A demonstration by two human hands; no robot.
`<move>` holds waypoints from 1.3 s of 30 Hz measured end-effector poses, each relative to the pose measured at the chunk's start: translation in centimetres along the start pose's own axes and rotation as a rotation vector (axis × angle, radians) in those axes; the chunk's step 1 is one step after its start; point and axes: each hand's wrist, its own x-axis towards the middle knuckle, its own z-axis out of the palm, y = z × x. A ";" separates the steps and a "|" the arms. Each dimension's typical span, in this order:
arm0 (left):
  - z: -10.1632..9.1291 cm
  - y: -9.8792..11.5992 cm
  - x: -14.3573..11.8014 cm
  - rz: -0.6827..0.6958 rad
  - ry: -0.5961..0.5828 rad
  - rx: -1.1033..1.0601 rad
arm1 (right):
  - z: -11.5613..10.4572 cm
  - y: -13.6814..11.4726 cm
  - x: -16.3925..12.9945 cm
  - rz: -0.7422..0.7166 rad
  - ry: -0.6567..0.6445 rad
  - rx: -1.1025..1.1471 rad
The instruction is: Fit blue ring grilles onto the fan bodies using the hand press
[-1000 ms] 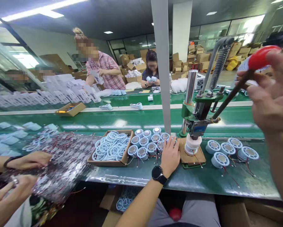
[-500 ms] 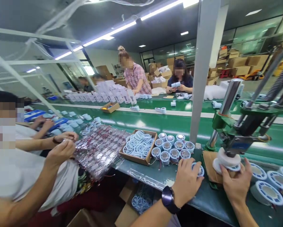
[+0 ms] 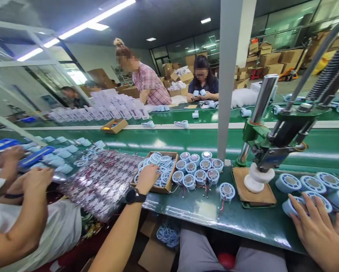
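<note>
My left hand (image 3: 148, 178), with a watch on the wrist, reaches into a cardboard box (image 3: 169, 187) of light-blue rings (image 3: 166, 163). Its fingers are bent down among the rings, and their tips are partly hidden. My right hand (image 3: 321, 228) is over the light-blue round housings at the right, its fingers curved around one housing (image 3: 319, 199). Another housing (image 3: 290, 207) lies against its fingers. A single housing with a metal disc and red wires (image 3: 226, 191) sits left of the press. The white press head (image 3: 261, 173) stands above a white round base on a brown board (image 3: 244, 192).
Several housings with silver discs (image 3: 200, 175) stand beside the ring box. A sheet of metallic parts (image 3: 101, 181) lies to the left, near a co-worker's hands (image 3: 37, 181). A grey post (image 3: 225, 83) rises by the green conveyor (image 3: 163, 141). People work across it.
My left hand has left the single housing and moved left into the ring box. My right hand has moved from the press to the housings at right. The view has shifted.
</note>
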 end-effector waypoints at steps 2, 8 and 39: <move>0.0 0.1 0.0 -0.008 0.013 -0.019 | -1.0 -1.2 0.2 -0.085 -0.014 -0.106; -1.8 1.2 -1.0 -0.076 0.180 -0.138 | 2.4 -10.2 -1.3 -0.258 -0.128 0.257; 6.8 18.6 -15.3 0.390 0.115 -0.756 | 4.9 -15.0 -5.6 0.044 -0.350 0.579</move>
